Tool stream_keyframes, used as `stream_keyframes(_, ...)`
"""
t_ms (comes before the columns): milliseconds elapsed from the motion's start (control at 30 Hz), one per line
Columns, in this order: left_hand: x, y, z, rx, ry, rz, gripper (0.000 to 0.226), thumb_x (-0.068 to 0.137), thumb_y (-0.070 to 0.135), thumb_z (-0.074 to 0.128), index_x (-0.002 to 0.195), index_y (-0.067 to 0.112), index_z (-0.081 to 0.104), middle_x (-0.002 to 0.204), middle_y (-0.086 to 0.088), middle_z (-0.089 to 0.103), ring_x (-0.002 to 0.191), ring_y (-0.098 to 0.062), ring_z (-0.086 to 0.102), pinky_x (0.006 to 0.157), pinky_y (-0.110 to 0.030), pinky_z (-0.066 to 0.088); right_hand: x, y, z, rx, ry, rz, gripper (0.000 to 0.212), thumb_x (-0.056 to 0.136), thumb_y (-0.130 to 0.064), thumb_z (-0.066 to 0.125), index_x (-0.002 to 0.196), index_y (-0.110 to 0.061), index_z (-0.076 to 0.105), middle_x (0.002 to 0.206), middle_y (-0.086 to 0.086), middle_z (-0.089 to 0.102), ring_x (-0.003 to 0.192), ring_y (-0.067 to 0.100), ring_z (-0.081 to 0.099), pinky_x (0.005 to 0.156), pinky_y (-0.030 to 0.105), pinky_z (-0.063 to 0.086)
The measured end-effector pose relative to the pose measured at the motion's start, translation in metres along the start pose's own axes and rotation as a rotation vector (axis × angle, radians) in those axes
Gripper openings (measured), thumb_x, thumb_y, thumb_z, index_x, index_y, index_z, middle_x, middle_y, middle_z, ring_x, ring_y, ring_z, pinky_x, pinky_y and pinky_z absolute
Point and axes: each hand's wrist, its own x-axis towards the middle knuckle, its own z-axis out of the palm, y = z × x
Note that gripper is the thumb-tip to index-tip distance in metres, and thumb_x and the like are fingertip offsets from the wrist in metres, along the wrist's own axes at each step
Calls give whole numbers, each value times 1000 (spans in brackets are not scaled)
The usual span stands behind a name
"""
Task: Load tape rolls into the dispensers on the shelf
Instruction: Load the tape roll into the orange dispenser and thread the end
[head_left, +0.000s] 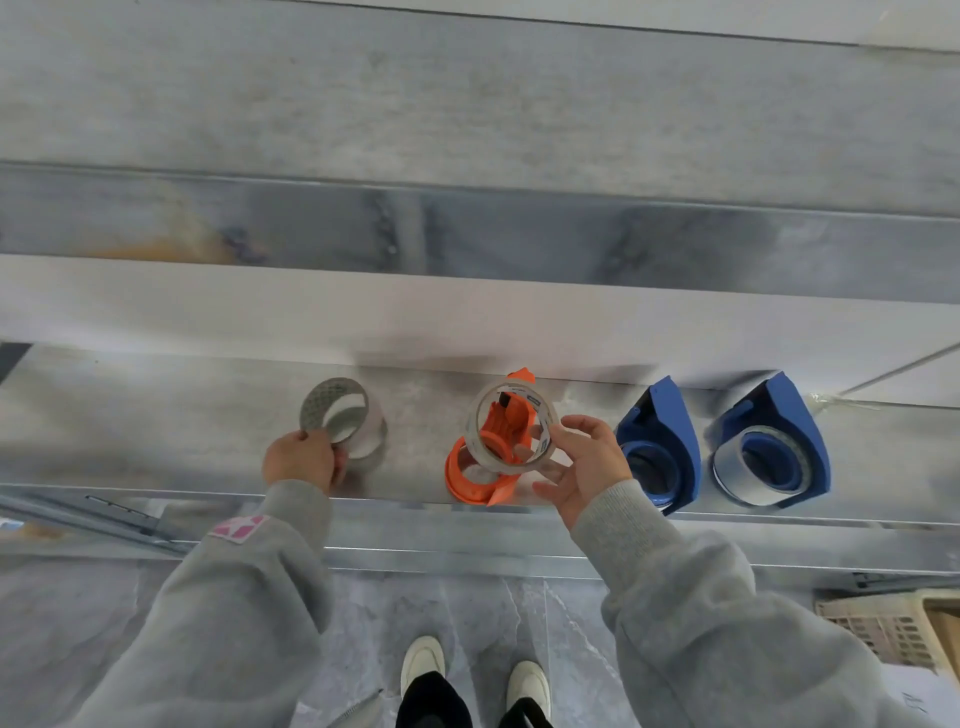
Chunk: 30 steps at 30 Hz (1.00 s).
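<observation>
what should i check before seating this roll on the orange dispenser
1. Right hand grip on the tape roll: ok, fingers hold its rim.
2. Roll lined up with the orange dispenser: ok, its core shows through the roll's hole.
3. Roll seated on the core: not ok, it is held tilted and not yet down.
4. Dispenser steadied: not ok, no hand holds it; the left hand grips the second tape roll on the shelf.
5. Which way the tape's loose end runs: cannot tell.
6. Room on the right: ok, the near blue dispenser stands apart.
</observation>
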Motion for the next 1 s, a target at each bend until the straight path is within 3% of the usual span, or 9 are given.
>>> stream_keyframes(100,18,1,-11,78,-31,-77,25,86,23,52,80,0,57,51,-10,63,33,-16,57,38,-24,50,0,-1,1,-29,1,-1,24,89,-3,54,109,-15,48,79,5,72,58,24,67,46,32,50)
stream_keyframes(167,9,9,-16,404,28,-33,60,82,45,56,112,-6,50,97,-23,69,82,-32,71,75,-40,57,-1,-3,2,-39,3,-2,23,88,-4,56,106,-16,50,79,4,72,62,24,67,52,35,50)
stream_keyframes(233,-16,14,-16,472,163,238,75,84,42,61,137,-2,30,130,-25,51,117,-39,53,100,-42,40,-2,-3,5,-58,9,-2,19,87,-5,58,100,-18,51,79,2,71,64,23,65,58,35,47)
stream_keyframes(300,-58,24,-10,298,108,558,64,84,31,67,136,8,38,121,-12,50,111,-33,55,92,-33,43,-4,-3,7,-85,15,-3,17,86,-7,59,95,-20,51,78,1,71,63,23,62,62,33,41)
stream_keyframes(367,-91,26,0,217,-157,697,52,81,26,72,126,16,50,117,-1,49,99,-22,60,77,-19,47,-7,-2,10,-114,11,-8,16,86,-8,60,93,-20,52,70,-1,72,63,23,62,67,36,38)
stream_keyframes(533,-130,35,23,-60,-797,71,57,79,38,67,129,20,48,115,-8,65,97,-30,66,70,-39,57,-19,-2,22,-139,-39,-51,16,85,-5,62,90,-16,51,64,3,68,53,22,61,50,24,38)
stream_keyframes(600,-132,36,26,-63,-789,68,33,87,19,64,119,13,58,96,-17,72,83,-30,69,67,-40,59,-24,-2,27,-93,-72,-66,16,84,-3,63,91,-11,51,66,10,66,54,25,60,45,23,44)
stream_keyframes(700,-130,31,25,-131,-714,79,14,89,10,61,102,15,66,70,-12,71,60,-19,69,55,-33,58,-28,-3,31,-141,-137,-87,14,83,-11,67,92,-11,55,72,7,70,66,26,63,71,40,52)
stream_keyframes(1000,-126,27,18,-276,-696,-47,11,90,19,61,98,12,66,72,-12,74,60,-18,71,46,-24,56,-33,10,35,-252,-145,-195,29,72,0,75,97,-5,61,99,21,70,89,32,68,80,43,56)
